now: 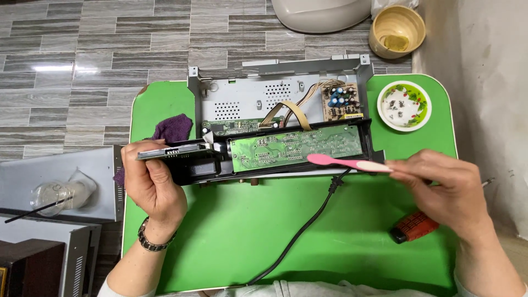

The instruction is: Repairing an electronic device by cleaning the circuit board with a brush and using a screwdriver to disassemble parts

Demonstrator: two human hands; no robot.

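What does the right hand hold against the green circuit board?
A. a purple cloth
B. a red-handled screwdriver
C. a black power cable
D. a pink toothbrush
D: the right hand grips a pink toothbrush whose head lies on the green circuit board, while the red-handled tool lies on the green table and the purple cloth sits by the left hand.
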